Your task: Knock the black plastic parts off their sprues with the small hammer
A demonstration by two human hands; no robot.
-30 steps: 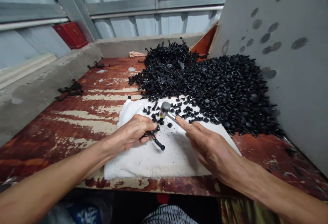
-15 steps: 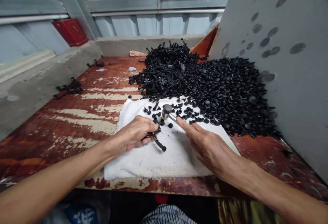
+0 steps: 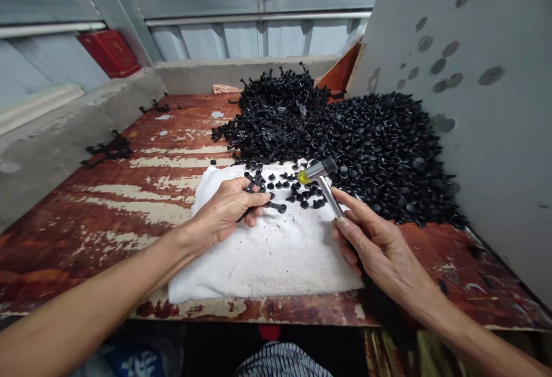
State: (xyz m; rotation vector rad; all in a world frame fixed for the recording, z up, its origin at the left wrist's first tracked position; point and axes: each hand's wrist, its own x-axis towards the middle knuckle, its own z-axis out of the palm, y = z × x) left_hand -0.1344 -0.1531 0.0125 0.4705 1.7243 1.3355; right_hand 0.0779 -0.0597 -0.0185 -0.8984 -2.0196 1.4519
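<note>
The left hand [image 3: 228, 210] curls shut on a black plastic strip [image 3: 276, 207], holding it on the white cloth [image 3: 276, 256] beneath. The right hand [image 3: 379, 245] pinches a small hammer [image 3: 328, 192] by its handle, with the hammer head beyond the fingertips. Past both hands, a heap of black parts [image 3: 379, 147] covers the worn red tabletop [image 3: 129, 204]. A grey board [image 3: 474, 107] stands to the right and a corrugated wall [image 3: 241, 38] is behind.

Your hammer [image 3: 328, 191] & blk clip [image 3: 276, 207]
Hammer raised, yellow face pointing left; clip lies flat on white towel [image 3: 276, 256].
</note>
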